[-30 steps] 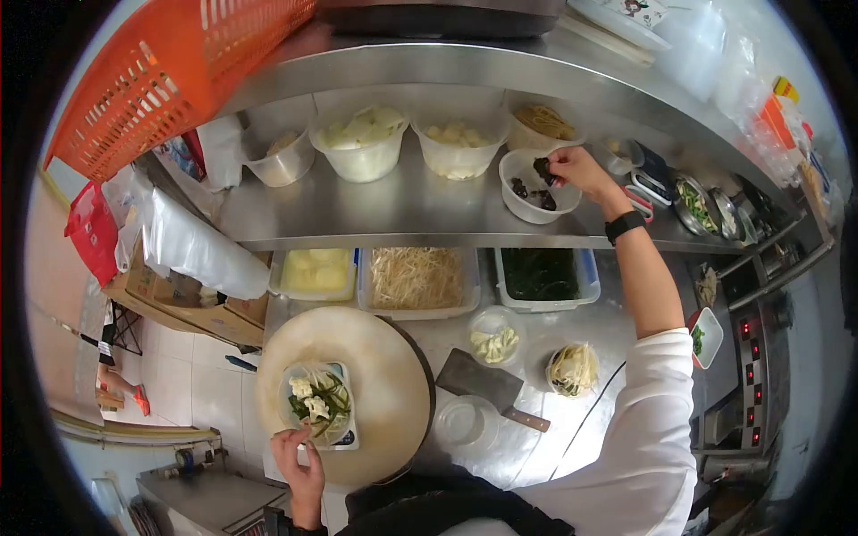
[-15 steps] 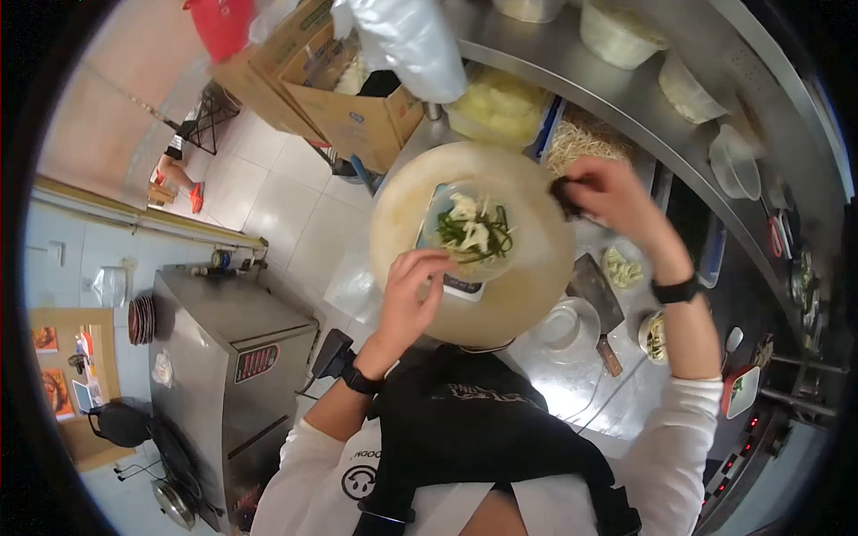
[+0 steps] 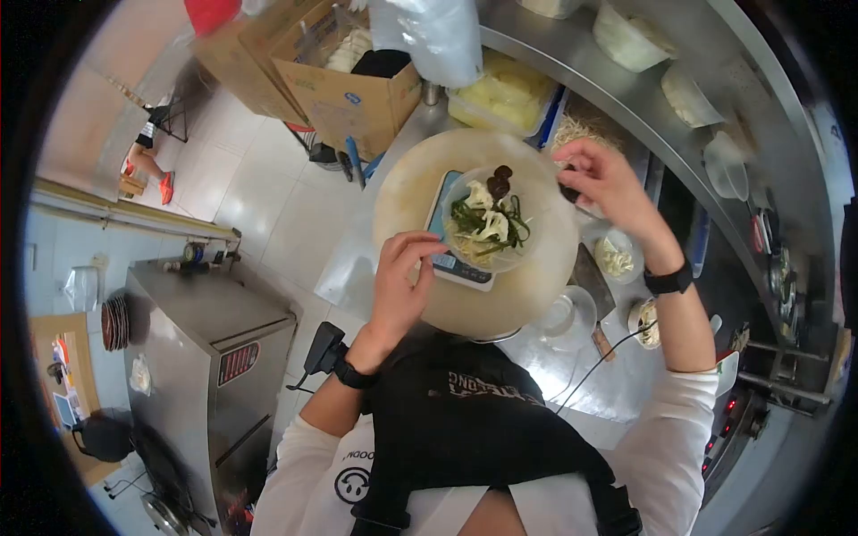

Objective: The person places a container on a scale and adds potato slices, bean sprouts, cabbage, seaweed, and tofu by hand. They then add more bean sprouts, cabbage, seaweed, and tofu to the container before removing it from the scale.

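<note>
A clear round bowl [image 3: 523, 258] holds white cauliflower-like pieces [image 3: 492, 223], dark green strips and, at its upper edge, dark brown slices [image 3: 502, 180]. Under it is a digital scale [image 3: 465, 271], which rests on a round cutting board [image 3: 407, 183]. My left hand [image 3: 407, 277] is beside the bowl's left edge over the scale, its fingers apart and nothing held. My right hand [image 3: 601, 183] is past the board's right edge, thumb and fingers closed on a dark brown piece [image 3: 568, 184].
A cleaver [image 3: 592, 284], a clear empty-looking container [image 3: 565, 320] and small bowls of pale food [image 3: 617, 255] lie right of the board. Cardboard boxes [image 3: 344, 98] stand behind, beside a yellow-filled tub [image 3: 502, 100]. A steel shelf [image 3: 554, 49] overhangs the back. A person's leg [image 3: 147, 161] shows far left.
Dark brown slices now lie in the bowl, where none showed before. My right hand stays near the board's right edge with a dark piece. The whole view has shifted slightly.
</note>
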Action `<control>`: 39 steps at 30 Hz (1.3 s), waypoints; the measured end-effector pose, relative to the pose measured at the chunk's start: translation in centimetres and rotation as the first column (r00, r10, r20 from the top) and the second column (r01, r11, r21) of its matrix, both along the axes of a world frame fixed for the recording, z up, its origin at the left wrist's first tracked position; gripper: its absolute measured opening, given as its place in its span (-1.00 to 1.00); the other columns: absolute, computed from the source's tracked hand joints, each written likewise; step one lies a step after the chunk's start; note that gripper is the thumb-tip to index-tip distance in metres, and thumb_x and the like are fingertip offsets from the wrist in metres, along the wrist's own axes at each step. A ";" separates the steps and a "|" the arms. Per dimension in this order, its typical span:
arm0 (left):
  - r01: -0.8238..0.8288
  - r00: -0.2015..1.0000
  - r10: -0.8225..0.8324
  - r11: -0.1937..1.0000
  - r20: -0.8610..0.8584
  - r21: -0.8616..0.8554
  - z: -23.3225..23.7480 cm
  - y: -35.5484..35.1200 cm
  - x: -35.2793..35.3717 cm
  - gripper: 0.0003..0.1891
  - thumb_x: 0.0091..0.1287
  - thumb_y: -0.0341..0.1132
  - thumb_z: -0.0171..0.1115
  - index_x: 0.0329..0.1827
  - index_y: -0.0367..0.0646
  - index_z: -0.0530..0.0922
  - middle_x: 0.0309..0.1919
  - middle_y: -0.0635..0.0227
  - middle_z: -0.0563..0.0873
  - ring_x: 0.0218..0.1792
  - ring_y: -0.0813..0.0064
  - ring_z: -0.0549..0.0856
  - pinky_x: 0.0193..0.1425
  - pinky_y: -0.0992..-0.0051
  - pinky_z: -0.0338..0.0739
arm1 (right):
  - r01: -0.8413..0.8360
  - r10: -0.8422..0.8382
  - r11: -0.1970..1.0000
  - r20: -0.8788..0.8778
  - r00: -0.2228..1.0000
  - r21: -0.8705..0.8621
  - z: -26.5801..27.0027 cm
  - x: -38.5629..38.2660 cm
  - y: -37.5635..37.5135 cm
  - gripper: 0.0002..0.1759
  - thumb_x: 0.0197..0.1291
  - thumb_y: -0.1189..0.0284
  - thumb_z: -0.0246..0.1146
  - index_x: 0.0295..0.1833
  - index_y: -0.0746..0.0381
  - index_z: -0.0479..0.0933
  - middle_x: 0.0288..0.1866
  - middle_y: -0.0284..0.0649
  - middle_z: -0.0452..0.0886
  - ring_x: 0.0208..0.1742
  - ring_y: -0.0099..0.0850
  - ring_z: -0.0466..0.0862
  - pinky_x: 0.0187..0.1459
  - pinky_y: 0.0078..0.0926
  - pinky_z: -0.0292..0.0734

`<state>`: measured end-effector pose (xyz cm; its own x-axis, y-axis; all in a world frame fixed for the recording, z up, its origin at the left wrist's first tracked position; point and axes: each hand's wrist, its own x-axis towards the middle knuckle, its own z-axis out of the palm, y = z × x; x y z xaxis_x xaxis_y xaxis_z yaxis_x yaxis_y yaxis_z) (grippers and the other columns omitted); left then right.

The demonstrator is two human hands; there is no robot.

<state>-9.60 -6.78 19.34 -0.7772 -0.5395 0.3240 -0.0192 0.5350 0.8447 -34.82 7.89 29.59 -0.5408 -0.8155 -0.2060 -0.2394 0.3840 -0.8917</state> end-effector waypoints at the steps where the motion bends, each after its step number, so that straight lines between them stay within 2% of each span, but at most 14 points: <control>1: 0.011 1.000 -0.011 1.000 -0.004 0.000 0.3 0.1 -0.5 -0.72 0.08 -0.66 0.09 -0.21 -0.13 0.61 -0.12 0.29 0.60 -0.03 0.27 0.56 0.07 0.40 0.41 | 0.011 -0.011 1.000 -0.004 1.000 0.000 1.1 -0.6 1.0 -0.82 0.17 0.46 0.25 -0.10 0.19 0.48 -0.43 -0.53 0.46 -0.53 -0.78 0.34 -0.50 -0.80 0.29; 9: 0.072 0.996 -0.061 0.980 0.060 -0.186 2.6 1.3 -6.0 -0.72 0.13 -0.56 0.19 -0.09 -0.12 0.59 -0.02 0.26 0.57 0.06 0.23 0.50 0.15 0.35 0.37 | 0.140 -0.141 0.990 -0.043 0.989 -0.031 5.0 -4.8 8.8 -0.86 0.17 0.50 0.25 -0.15 0.20 0.47 -0.38 -0.52 0.47 -0.43 -0.80 0.38 -0.43 -0.81 0.35; 11: 0.106 0.988 -0.081 0.973 0.128 -0.205 3.3 1.4 -8.5 -0.68 0.12 -0.49 0.25 -0.03 -0.10 0.57 0.03 0.26 0.55 0.10 0.21 0.46 0.17 0.33 0.34 | 0.064 -0.064 0.998 -0.012 0.998 -0.003 3.9 -4.1 8.5 -0.86 0.18 0.52 0.22 -0.14 0.22 0.47 -0.33 -0.48 0.49 -0.39 -0.77 0.42 -0.39 -0.79 0.39; 16: 0.141 0.985 -0.098 0.935 0.144 -0.324 1.7 0.5 -12.6 -0.75 0.07 -0.52 0.28 -0.14 -0.17 0.59 -0.16 0.23 0.62 -0.06 0.17 0.55 0.06 0.38 0.40 | -0.073 0.123 0.971 0.218 0.968 -0.226 -3.3 0.0 2.6 -0.87 0.18 0.53 0.20 -0.15 0.29 0.46 -0.33 -0.36 0.54 -0.32 -0.64 0.49 -0.30 -0.70 0.43; 18: 0.175 0.975 -0.127 0.945 0.181 -0.276 1.3 0.2 -12.5 -0.79 0.07 -0.55 0.27 -0.20 -0.19 0.59 -0.22 0.22 0.63 -0.12 0.19 0.57 0.01 0.41 0.43 | -0.197 0.192 0.928 -0.047 0.980 -0.315 -6.1 0.3 1.0 -0.86 0.15 0.54 0.22 -0.17 0.30 0.47 -0.35 -0.33 0.54 -0.33 -0.64 0.49 -0.29 -0.65 0.42; 20: 0.174 0.979 -0.156 0.974 0.128 -0.145 2.1 0.6 -12.2 -0.86 0.08 -0.61 0.22 -0.32 -0.23 0.61 -0.31 0.23 0.63 -0.24 0.26 0.61 -0.12 0.48 0.48 | -0.162 0.187 0.925 0.038 0.982 -0.344 -7.0 0.3 1.0 -0.86 0.13 0.54 0.23 -0.19 0.30 0.48 -0.37 -0.33 0.54 -0.33 -0.63 0.48 -0.29 -0.62 0.42; 23: 0.237 0.965 -0.223 0.967 0.135 -0.098 3.4 1.0 -11.1 -0.83 0.09 -0.62 0.20 -0.27 -0.21 0.62 -0.33 0.26 0.62 -0.24 0.27 0.61 -0.10 0.45 0.48 | -0.100 0.145 0.945 0.126 0.981 -0.312 -5.9 -1.3 2.2 -0.87 0.11 0.53 0.24 -0.22 0.30 0.48 -0.40 -0.33 0.53 -0.34 -0.62 0.48 -0.28 -0.59 0.42; 25: 0.326 0.936 -0.284 0.923 0.211 -0.203 3.8 1.4 -11.1 -0.78 0.05 -0.57 0.24 -0.23 -0.13 0.64 -0.24 0.31 0.61 -0.13 0.27 0.57 0.00 0.39 0.43 | -0.053 0.100 0.965 0.173 0.980 -0.256 -5.0 -2.5 3.6 -0.87 0.11 0.52 0.24 -0.23 0.30 0.48 -0.41 -0.35 0.53 -0.35 -0.61 0.48 -0.28 -0.58 0.42; 27: 0.436 0.883 -0.282 0.790 0.375 -0.431 4.4 3.0 -11.0 -0.73 -0.02 -0.50 0.30 -0.21 -0.05 0.64 -0.13 0.33 0.57 -0.02 0.25 0.50 0.12 0.33 0.33 | -0.167 0.174 0.972 0.027 0.984 -0.165 -4.5 -3.4 4.2 -0.88 0.14 0.56 0.23 -0.19 0.31 0.48 -0.31 -0.43 0.50 -0.29 -0.69 0.46 -0.23 -0.69 0.41; 28: 0.431 0.877 -0.273 0.810 0.395 -0.397 4.2 3.8 -11.1 -0.69 -0.08 -0.44 0.35 -0.21 0.01 0.64 -0.07 0.35 0.53 0.06 0.25 0.43 0.17 0.28 0.26 | -0.188 0.199 0.965 0.044 0.979 -0.182 -4.3 -3.1 4.3 -0.90 0.16 0.56 0.23 -0.21 0.30 0.48 -0.31 -0.43 0.50 -0.29 -0.68 0.46 -0.24 -0.70 0.40; 32: 0.433 0.862 -0.162 0.727 0.480 -0.532 2.5 3.1 -11.0 -0.70 -0.09 -0.43 0.35 -0.22 -0.02 0.66 -0.16 0.30 0.55 -0.04 0.20 0.49 0.08 0.26 0.34 | -0.172 0.214 0.954 0.159 0.964 -0.246 -5.4 -1.8 4.8 -0.89 0.15 0.51 0.22 -0.24 0.32 0.49 -0.40 -0.37 0.54 -0.35 -0.64 0.47 -0.29 -0.63 0.42; 35: 0.381 0.881 -0.181 0.819 0.438 -0.428 2.8 2.1 -10.7 -0.77 -0.02 -0.41 0.37 -0.25 -0.08 0.66 -0.26 0.27 0.57 -0.20 0.28 0.55 -0.07 0.39 0.43 | -0.141 0.178 0.961 0.142 0.974 -0.236 -5.8 -1.6 5.2 -0.92 0.19 0.55 0.20 -0.21 0.30 0.48 -0.30 -0.43 0.50 -0.29 -0.70 0.45 -0.22 -0.71 0.39; 37: 0.255 0.896 -0.258 0.965 0.362 0.055 3.3 1.4 -10.4 -0.84 0.07 -0.43 0.34 -0.26 -0.18 0.64 -0.27 0.23 0.57 -0.19 0.25 0.57 -0.09 0.45 0.45 | -0.087 0.118 0.951 0.089 0.989 -0.297 -6.0 -1.5 5.0 -0.89 0.17 0.50 0.21 -0.23 0.33 0.51 -0.37 -0.36 0.55 -0.34 -0.63 0.48 -0.26 -0.64 0.42; 39: 0.235 0.884 -0.276 0.960 0.378 0.152 3.8 1.0 -10.0 -0.88 0.16 -0.46 0.29 -0.24 -0.23 0.64 -0.28 0.26 0.59 -0.23 0.34 0.57 -0.12 0.52 0.45 | -0.109 0.135 0.959 0.083 0.987 -0.262 -6.0 -1.4 4.5 -0.87 0.18 0.49 0.20 -0.20 0.33 0.50 -0.36 -0.35 0.56 -0.33 -0.62 0.49 -0.25 -0.63 0.44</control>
<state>-19.56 -5.78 23.16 -0.9448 -0.3178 -0.0795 -0.2327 0.4805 0.8455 -36.21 12.44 23.61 -0.4211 -0.9065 -0.0296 -0.1761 0.1137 -0.9778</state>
